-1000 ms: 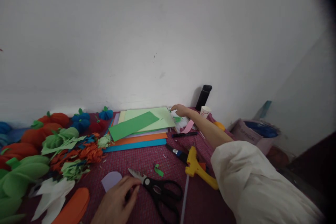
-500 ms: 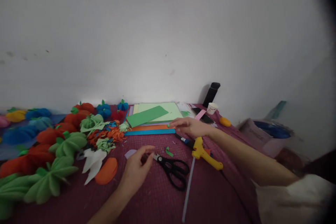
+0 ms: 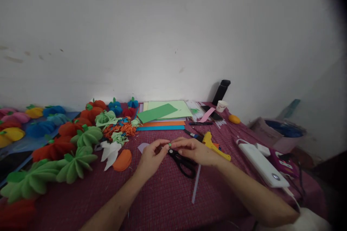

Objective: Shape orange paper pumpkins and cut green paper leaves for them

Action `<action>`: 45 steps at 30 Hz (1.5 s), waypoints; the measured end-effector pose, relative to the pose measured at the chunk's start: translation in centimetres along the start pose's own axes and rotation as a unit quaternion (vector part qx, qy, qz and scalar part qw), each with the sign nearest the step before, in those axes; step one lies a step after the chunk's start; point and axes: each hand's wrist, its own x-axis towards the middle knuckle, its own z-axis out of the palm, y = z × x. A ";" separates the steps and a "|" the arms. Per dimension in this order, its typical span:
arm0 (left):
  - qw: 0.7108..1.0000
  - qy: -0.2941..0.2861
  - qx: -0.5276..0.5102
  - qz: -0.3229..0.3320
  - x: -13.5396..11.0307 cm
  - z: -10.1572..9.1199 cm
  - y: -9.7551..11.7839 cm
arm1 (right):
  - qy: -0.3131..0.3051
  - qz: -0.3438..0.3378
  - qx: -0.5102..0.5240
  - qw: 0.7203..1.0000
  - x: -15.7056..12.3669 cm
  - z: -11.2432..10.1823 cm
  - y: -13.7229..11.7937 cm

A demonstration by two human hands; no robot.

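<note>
My left hand (image 3: 152, 158) and my right hand (image 3: 195, 150) meet in front of me, fingertips pinched together. Between them shows a tiny bit of a green piece (image 3: 170, 145), mostly hidden by the fingers. Black-handled scissors (image 3: 184, 166) lie on the cloth just below my right hand, their blades covered by the hands. To the right of that hand lies a yellow glue gun (image 3: 214, 147), with a whitish glue stick (image 3: 196, 184) nearer to me. A lilac piece (image 3: 142, 147) rests beside my left hand.
Orange and green pumpkin-like shapes (image 3: 66, 148) crowd the left side. An orange disc (image 3: 122, 160), a white scrap (image 3: 110, 152) and shredded scraps (image 3: 119, 130) lie nearby. Coloured sheets (image 3: 173, 108) are stacked at the back. A paper cup (image 3: 221, 106) and white power bank (image 3: 262, 164) are at right.
My right hand has come down and toward me from the edge of the sheets to my left hand. My left hand has moved slightly right, its fingertips now at the green piece.
</note>
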 end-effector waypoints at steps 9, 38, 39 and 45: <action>0.999 0.011 0.044 -0.012 0.4 0.0 -1.1 | 0.042 -0.011 0.035 0.998 0.6 1.4 2.6; 0.972 -0.019 -0.128 -0.194 -0.5 1.7 -0.2 | 0.105 0.184 0.431 0.877 0.1 2.8 4.6; 0.972 -0.020 -0.130 -0.197 -0.5 1.7 -0.2 | 0.096 0.192 0.446 0.869 0.0 2.8 4.6; 0.967 -0.013 -0.138 -0.215 -0.8 1.8 -0.1 | 0.056 0.218 0.493 0.841 0.0 3.1 4.5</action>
